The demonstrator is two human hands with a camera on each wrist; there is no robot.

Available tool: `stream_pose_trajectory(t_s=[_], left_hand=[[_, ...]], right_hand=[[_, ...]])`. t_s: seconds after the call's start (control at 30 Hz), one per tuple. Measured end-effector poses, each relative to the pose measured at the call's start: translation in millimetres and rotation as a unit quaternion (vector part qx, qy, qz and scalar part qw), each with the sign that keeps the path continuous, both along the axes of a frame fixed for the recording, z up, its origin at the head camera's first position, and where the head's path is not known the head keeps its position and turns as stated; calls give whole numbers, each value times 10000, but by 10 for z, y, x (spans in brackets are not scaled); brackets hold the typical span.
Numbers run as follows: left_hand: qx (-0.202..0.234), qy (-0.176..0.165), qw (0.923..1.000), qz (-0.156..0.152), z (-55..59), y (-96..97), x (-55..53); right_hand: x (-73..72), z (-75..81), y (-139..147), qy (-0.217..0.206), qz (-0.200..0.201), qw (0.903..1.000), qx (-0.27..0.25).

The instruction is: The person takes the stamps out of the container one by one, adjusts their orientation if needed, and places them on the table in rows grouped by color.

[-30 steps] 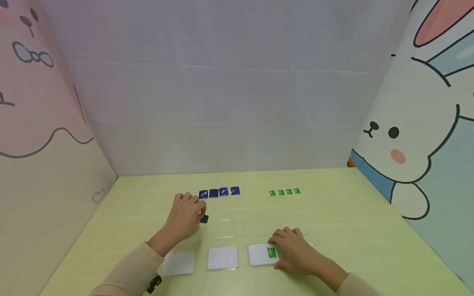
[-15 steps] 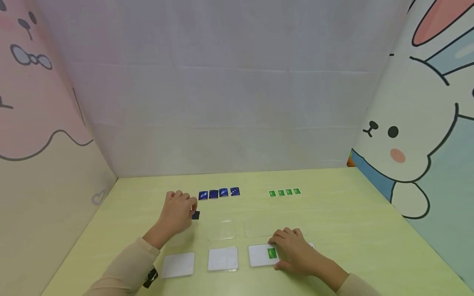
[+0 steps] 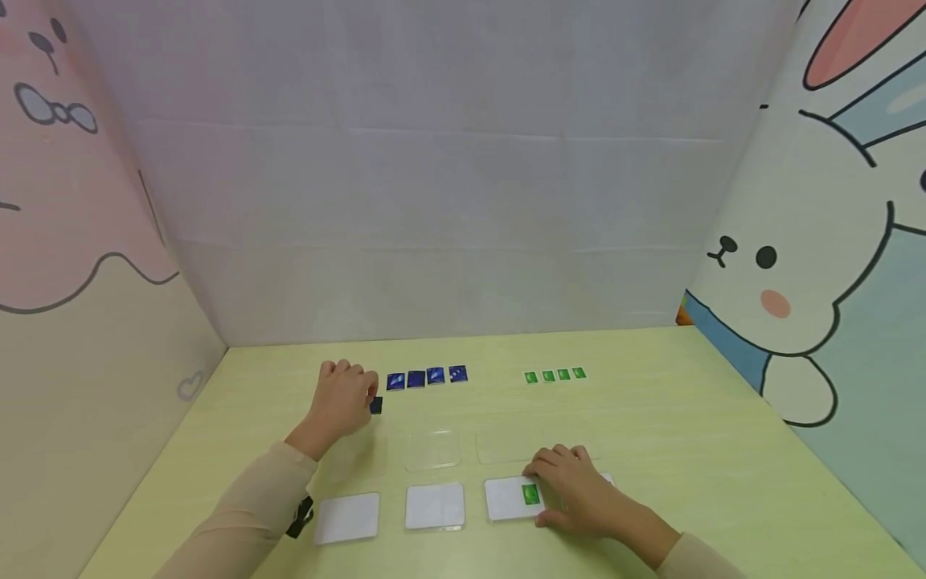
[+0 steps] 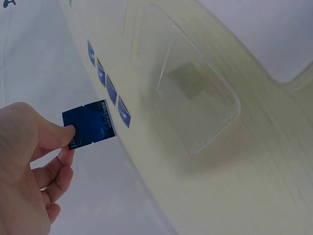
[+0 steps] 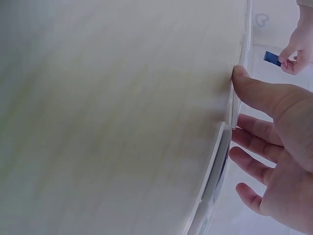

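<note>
My left hand [image 3: 342, 400] is raised over the left of the table and pinches a dark blue stamp [image 4: 90, 125] between thumb and fingers. Its perforated edge and small print show in the left wrist view. Beyond it lies a row of several blue stamps [image 3: 436, 375]. Under the stamp, a clear plastic case [image 4: 200, 105] lies on the table and catches a small square shadow. My right hand [image 3: 571, 490] rests across a white card [image 3: 502, 500], thumb at its near edge and fingers relaxed toward its far edge. One green stamp [image 3: 531, 494] lies on that card beside the hand.
Several small green stamps [image 3: 555, 375] lie in a row at the back right. Two more white cards [image 3: 435, 507] lie along the front. Clear plastic pieces [image 3: 432, 450] lie flat behind them. A white cloth [image 3: 448, 201] and cartoon-printed panels [image 3: 788, 305] enclose the table [image 3: 694, 434].
My left hand has moved left and farther back with the dark blue stamp, away from the middle clear piece. My right hand stays on the card with the green stamp.
</note>
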State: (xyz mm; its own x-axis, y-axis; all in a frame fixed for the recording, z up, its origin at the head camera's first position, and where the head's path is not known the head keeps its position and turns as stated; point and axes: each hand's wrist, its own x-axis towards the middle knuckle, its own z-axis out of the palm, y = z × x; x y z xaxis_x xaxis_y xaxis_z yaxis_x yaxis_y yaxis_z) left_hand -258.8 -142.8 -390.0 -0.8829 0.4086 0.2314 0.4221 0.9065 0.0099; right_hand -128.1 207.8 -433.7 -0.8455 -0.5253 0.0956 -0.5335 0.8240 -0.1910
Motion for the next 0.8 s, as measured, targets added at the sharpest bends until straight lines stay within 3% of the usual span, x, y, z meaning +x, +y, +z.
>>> stream_pose_trajectory(t_s=[0.3,0.8], left_hand=[[-89,-238,9996,106,-12,-17,-203],[-43,-922,9950,370,-52,-10,-531]], right_hand=[[-1,1,-3,-8,6,10000,-22],[-9,25,-10,-158,-62,9999,22]])
